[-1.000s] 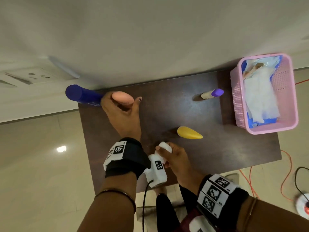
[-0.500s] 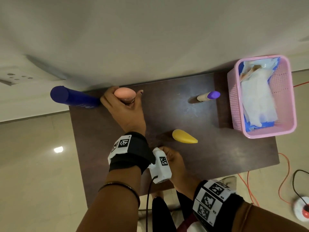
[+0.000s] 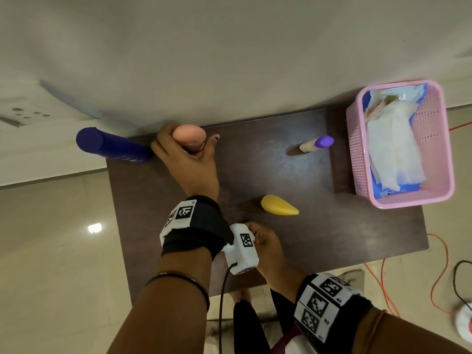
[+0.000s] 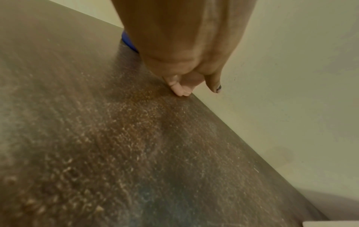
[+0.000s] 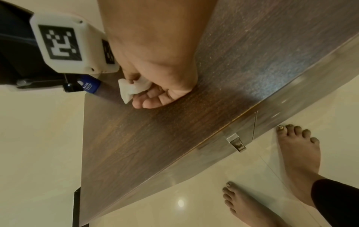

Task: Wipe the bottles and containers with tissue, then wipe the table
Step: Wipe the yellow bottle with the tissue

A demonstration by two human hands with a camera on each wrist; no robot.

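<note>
Left grip (image 3: 186,159) clamped on pink bottle (image 3: 189,136); right grip (image 3: 265,242) pinching tissue (image 5: 132,89). Counter (image 3: 281,169) wipe seemingly pending.

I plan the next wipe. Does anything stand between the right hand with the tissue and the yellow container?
Nothing visible does. The right hand pinches the tissue at the table's near edge; bare tabletop separates it from the yellow container.

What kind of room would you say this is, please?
Probably a room in a home: a small dark wooden table against a plain wall, a glossy tiled floor walked barefoot, toiletry bottles such as the tall blue bottle, and a pink plastic basket of tissues.
</note>
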